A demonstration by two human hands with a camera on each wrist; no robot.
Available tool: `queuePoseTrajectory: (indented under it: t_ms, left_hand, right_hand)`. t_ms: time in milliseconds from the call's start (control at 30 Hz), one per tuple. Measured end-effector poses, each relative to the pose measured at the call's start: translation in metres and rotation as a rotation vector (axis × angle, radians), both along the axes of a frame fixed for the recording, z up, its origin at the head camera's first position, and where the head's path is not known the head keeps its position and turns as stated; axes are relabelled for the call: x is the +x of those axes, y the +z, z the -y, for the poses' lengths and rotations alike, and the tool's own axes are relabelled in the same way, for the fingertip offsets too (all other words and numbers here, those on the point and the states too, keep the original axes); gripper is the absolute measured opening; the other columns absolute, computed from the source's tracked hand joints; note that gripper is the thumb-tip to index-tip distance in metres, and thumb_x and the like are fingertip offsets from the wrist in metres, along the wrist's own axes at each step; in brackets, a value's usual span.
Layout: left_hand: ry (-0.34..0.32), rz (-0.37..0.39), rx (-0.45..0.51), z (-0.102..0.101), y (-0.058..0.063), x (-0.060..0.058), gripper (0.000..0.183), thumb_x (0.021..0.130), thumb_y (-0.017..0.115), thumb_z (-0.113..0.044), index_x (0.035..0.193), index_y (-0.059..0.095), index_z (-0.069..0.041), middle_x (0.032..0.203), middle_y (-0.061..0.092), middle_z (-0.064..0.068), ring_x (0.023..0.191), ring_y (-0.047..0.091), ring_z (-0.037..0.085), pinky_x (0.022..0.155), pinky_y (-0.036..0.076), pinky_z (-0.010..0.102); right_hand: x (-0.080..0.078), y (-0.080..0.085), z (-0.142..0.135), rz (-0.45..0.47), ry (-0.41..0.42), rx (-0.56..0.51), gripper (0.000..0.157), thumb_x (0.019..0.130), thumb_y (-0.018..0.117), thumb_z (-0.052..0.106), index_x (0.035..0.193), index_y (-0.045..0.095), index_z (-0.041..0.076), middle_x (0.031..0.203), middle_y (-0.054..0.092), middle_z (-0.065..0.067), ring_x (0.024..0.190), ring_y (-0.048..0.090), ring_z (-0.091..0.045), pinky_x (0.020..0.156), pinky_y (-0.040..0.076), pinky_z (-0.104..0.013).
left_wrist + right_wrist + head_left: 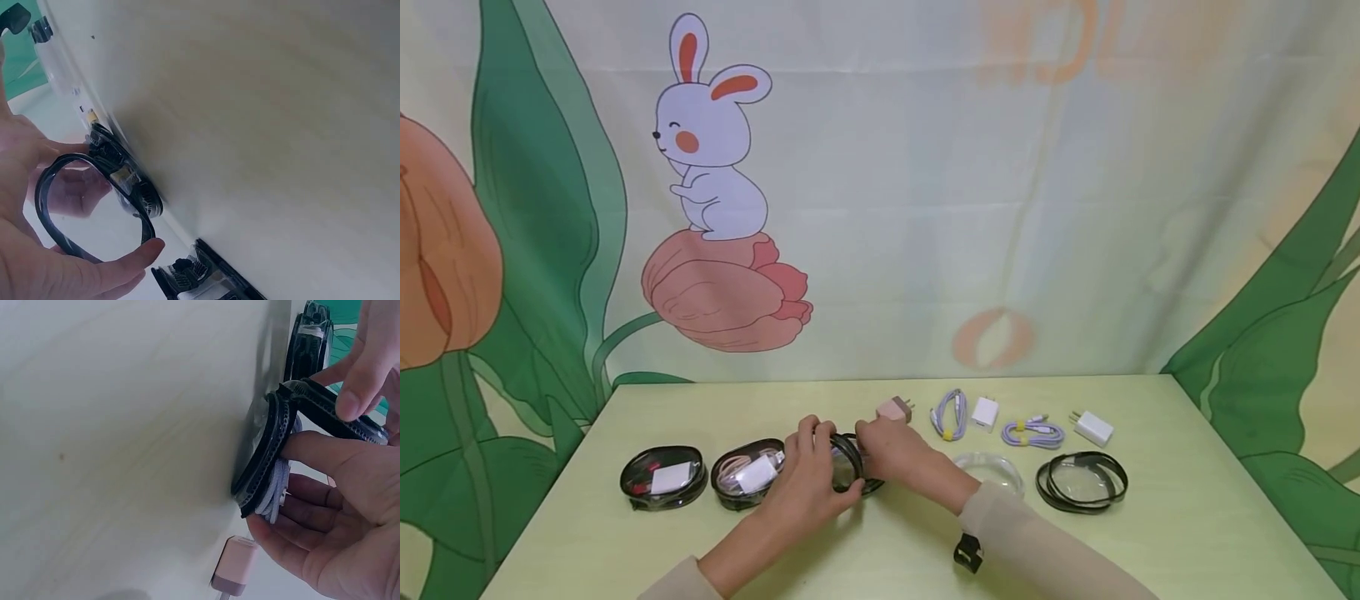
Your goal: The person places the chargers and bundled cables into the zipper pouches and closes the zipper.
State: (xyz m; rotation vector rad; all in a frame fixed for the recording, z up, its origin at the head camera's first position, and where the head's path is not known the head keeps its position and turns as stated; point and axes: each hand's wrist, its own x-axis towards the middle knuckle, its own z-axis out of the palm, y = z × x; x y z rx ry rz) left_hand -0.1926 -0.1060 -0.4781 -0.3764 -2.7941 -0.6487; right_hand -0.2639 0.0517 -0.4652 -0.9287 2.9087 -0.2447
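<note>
A small clear zip case with black trim (847,460) stands unzipped between my hands, its lid tilted up. My left hand (808,471) grips the lid, as the left wrist view also shows, with the thumb (134,259) along its black rim. My right hand (895,454) is at the case's other side. In the right wrist view its fingers curl round a coiled pale grey-lavender cable (273,494) at the case's lower half. A pink charger plug (893,409) lies just behind my right hand. How deep the cable sits in the case is hidden.
Left on the table stand two filled cases, one with a red cable (662,477), one with a pink cable (748,472). To the right lie two lavender cables (1032,432), two white plugs (1093,428), a clear case (996,471) and a black-rimmed case (1081,482). A black object (968,552) lies in front.
</note>
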Motion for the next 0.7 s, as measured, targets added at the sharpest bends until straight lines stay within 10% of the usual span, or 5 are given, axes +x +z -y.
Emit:
queuePoseTrajectory:
  t_ms: [700]
  left_hand:
    - [-0.070, -0.067, 0.015, -0.007, 0.001, 0.000, 0.074, 0.073, 0.086, -0.030, 0.126, 0.046, 0.003, 0.128, 0.038, 0.022, 0.112, 0.046, 0.045, 0.091, 0.051, 0.051]
  right_hand:
    - [-0.006, 0.010, -0.004, 0.109, -0.022, -0.001, 0.022, 0.082, 0.079, 0.009, 0.085, 0.057, 0.010, 0.071, 0.053, 0.003, 0.061, 0.044, -0.010, 0.054, 0.039, -0.024]
